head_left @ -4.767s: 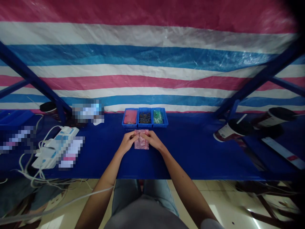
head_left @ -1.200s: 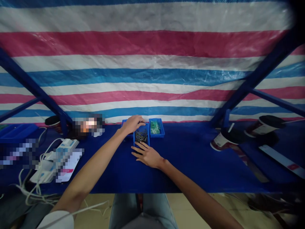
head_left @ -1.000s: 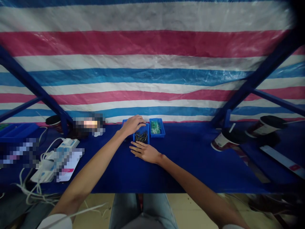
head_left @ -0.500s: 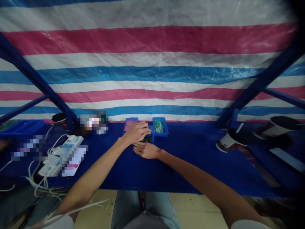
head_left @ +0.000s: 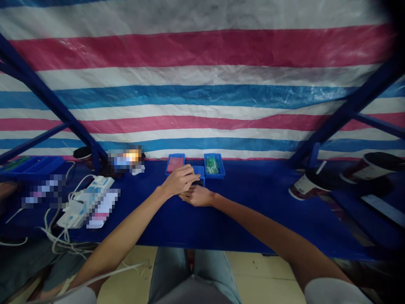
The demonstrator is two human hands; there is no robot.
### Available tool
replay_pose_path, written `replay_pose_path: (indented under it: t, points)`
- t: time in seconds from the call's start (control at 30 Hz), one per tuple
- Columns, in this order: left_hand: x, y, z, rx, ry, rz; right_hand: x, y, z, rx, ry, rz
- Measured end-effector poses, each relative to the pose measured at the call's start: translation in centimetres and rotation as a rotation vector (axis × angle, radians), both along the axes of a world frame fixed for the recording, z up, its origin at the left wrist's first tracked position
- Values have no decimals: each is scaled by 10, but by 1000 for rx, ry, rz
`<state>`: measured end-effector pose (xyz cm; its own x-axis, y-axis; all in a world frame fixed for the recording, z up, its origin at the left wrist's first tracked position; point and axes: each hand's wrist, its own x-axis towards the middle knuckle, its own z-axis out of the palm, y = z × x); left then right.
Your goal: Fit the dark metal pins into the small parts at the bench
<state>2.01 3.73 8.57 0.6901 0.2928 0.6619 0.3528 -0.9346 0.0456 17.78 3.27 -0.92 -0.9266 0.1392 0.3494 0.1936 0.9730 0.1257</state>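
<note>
My left hand (head_left: 180, 180) reaches over the near edge of the middle blue bin (head_left: 199, 170), its fingers bent downward and pressed together. Just in front of that bin, my right hand (head_left: 198, 196) lies low with its fingers curled, close against the left one. Small dark parts (head_left: 198, 183) show in the gap between the hands. What either hand holds is hidden by the fingers. Behind the left hand stands a blue bin with pink pieces (head_left: 175, 164). To the right, another blue bin contains green and whitish small parts (head_left: 212, 164).
A white power strip (head_left: 91, 196) with tangled cables lies on the blue table (head_left: 253, 202) at left. Dark-lidded cups (head_left: 305, 185) stand at right near a phone (head_left: 386, 209). Blue posts (head_left: 344, 110) flank a striped sheet. Part of another person's hand (head_left: 6, 192) shows far left.
My left hand's fingers have drawn in and bent further down. Both hands are closer together, covering more of the dark parts. The whole view has shifted slightly.
</note>
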Motion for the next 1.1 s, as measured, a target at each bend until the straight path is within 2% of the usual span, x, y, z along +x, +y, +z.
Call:
replay_pose_path:
  t: [0.2,0.47,0.73,0.8,0.97,1.1]
  points:
    - [-7,-3,-7,65,-16,-48,1,0,-3,-9,1,-16]
    - [-12,-11,-30,162,-59,-52,3,-1,-16,-207,-100,-155]
    - [-19,-18,-27,173,-25,-103,6,-10,-13,-232,-198,-290]
    - [-19,-18,-27,171,-48,-95,5,-10,-11,-207,-179,-268]
    - [-18,-8,-31,121,-148,-14,2,-3,-8,-92,-24,-69]
    - [-17,-2,-28,129,-182,-9,1,1,-10,-17,26,-29]
